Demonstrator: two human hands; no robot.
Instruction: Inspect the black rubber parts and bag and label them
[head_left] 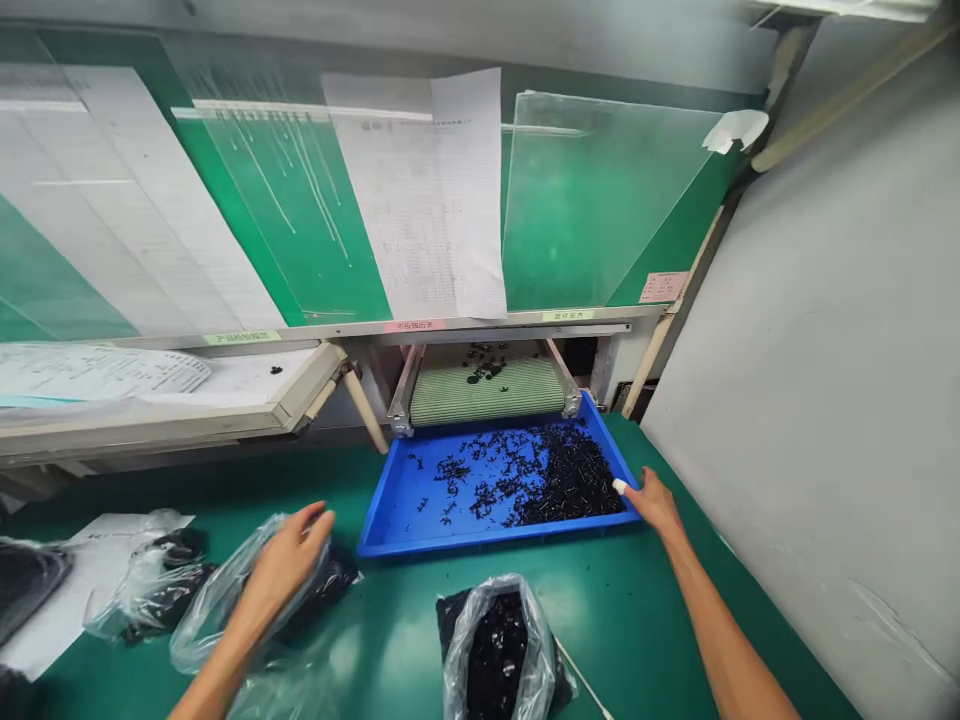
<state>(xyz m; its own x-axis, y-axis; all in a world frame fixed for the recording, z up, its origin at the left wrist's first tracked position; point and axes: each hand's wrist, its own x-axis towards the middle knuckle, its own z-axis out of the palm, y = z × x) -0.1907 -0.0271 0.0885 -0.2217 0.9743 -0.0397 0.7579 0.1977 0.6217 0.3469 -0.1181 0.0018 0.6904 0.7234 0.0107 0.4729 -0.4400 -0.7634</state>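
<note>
While above a clear plastic bag (225, 610), the left hand (289, 565) loosely curled; the right hand (654, 502) flat against a blue tray (480, 543).

Bright, even light fills the scene, leaving only faint, soft shadows. Pale glare streaks the green worktop (645, 640) and the clear plastic panel (600, 200), and wide-angle distortion bows the frame's edges.
</note>
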